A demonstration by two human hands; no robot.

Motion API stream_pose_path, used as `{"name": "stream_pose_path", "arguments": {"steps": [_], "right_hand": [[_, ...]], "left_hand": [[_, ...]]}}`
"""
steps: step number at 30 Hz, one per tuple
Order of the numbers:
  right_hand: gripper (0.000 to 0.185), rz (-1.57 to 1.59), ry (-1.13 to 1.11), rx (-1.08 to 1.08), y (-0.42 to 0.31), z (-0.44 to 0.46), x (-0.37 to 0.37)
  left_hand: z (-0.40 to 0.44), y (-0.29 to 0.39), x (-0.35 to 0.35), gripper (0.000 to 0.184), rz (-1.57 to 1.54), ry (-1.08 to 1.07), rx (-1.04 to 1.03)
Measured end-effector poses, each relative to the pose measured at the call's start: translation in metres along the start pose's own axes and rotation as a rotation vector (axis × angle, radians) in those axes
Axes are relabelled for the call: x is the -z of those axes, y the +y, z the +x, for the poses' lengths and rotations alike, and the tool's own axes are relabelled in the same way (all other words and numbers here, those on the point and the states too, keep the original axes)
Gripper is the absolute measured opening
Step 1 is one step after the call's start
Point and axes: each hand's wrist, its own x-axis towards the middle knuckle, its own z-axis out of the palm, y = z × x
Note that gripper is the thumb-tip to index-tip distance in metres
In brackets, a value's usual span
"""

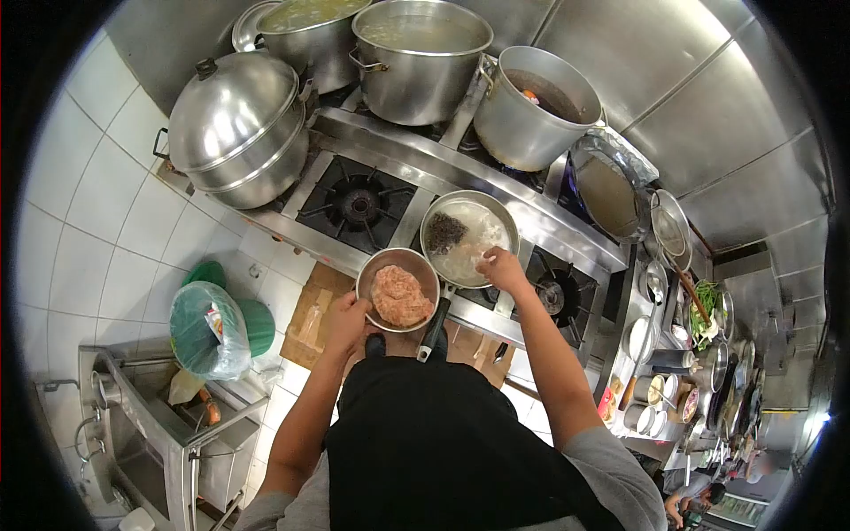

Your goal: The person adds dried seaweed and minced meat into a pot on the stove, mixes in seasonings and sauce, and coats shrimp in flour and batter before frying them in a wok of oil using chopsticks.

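Note:
My left hand (346,322) grips the rim of a steel bowl (362,285), its thumb on the near left edge. A lump of pink minced meat (398,296) sits in the bowl. Just right of it, on the stove, is a frying pan (509,215) of cloudy liquid, with a dark clump (445,232) to the left and pale bits around. Over the pan's right edge hangs my right hand (504,269), fingers pinched together; what they hold, if anything, is too small to make out. The pan's black handle (434,329) points towards me.
Large stockpots (416,80) line the back burners, and a domed steamer (235,119) stands at left. A bare burner (358,205) lies left of the pan. A lined green bin (208,327) and a sink (133,434) are at lower left. Containers and utensils crowd the right counter.

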Motion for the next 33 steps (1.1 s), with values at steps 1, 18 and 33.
{"name": "stream_pose_path", "arguments": {"steps": [1,18,33], "right_hand": [[0.038,-0.230,0.056,0.045,0.018,0.009,-0.012],[0.029,-0.451,0.036,0.467,-0.103,-0.076,-0.072],[0.031,0.161,-0.081,0.587,-0.173,-0.161,-0.092]], "left_hand": [[-0.001,0.000,0.000,0.017,0.003,0.003,0.001],[0.004,-0.004,-0.016,0.011,0.022,-0.100,-0.049],[-0.054,-0.030,0.142,0.010,0.035,0.314,-0.267]]}}
